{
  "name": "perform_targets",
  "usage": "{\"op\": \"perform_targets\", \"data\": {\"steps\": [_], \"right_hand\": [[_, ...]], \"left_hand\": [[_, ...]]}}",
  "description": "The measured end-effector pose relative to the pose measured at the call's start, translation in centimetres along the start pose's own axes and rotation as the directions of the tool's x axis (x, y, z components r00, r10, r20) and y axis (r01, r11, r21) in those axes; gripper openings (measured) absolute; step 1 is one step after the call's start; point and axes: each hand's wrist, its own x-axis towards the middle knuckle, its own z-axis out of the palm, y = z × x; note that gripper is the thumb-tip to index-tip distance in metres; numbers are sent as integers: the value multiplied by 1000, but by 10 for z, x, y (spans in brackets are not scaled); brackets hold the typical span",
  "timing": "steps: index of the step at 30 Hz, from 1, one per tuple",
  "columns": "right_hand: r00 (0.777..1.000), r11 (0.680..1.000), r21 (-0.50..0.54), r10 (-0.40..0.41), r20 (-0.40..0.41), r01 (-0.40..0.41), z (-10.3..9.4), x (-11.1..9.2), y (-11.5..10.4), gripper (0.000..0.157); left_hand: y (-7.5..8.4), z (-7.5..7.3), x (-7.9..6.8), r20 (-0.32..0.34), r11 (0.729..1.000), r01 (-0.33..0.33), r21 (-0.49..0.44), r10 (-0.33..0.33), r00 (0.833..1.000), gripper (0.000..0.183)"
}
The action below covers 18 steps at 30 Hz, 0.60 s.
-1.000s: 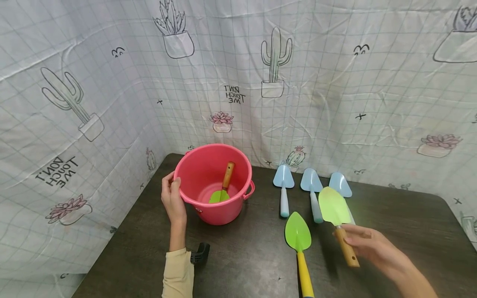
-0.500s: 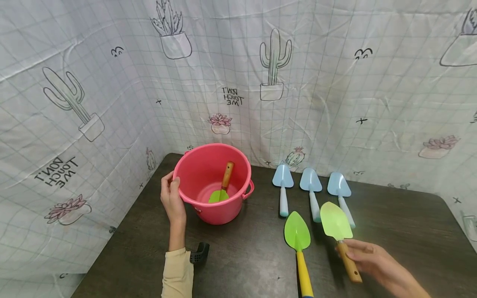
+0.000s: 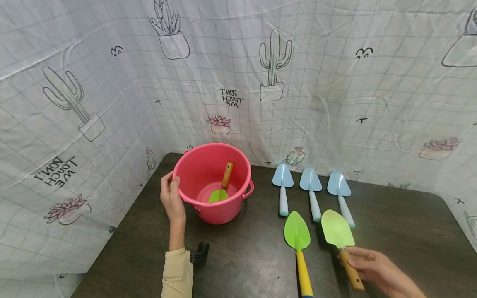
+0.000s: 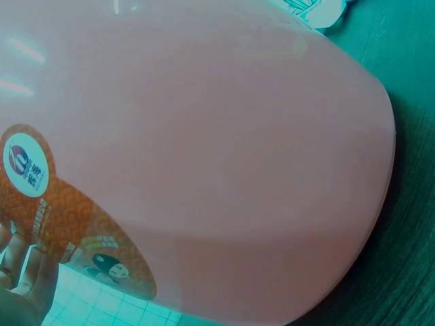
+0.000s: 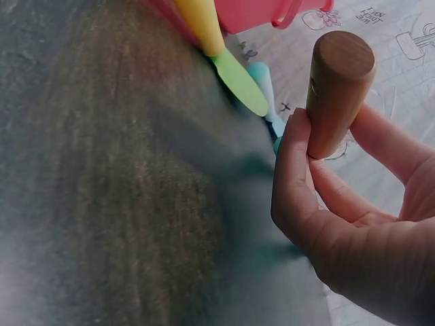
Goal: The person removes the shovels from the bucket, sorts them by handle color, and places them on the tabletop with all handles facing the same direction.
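Note:
My left hand grips the left rim of a pink bucket, thumb over the edge. The bucket's outer wall with an orange label fills the left wrist view. Inside the bucket leans a green trowel with a wooden handle. My right hand pinches the wooden handle of a pale green trowel, held above the table on the right, blade pointing away. Left of it lies a bright green trowel with a yellow handle; its handle end runs past the frame edge.
Three light blue trowels lie in a row at the back: a left one, a middle one and a right one. Behind the dark table hangs a white cactus-print cloth. A black band sits on the left wrist.
My right hand has moved toward me with the pale green trowel, uncovering the right blue trowel's handle. The left hand and bucket have stayed in place.

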Motion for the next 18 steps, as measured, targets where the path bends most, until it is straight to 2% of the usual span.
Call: {"op": "perform_targets", "data": {"steps": [7, 18], "right_hand": [[1000, 995, -95, 21, -17, -23, 1, 3, 9, 65], [999, 995, -84, 47, -13, -48, 4, 5, 22, 65]], "left_hand": [[-4, -2, -3, -3, 1000, -22, -3, 22, 1000, 35], [-8, -5, -7, 0, 999, -30, -20, 30, 1000, 35]]}}
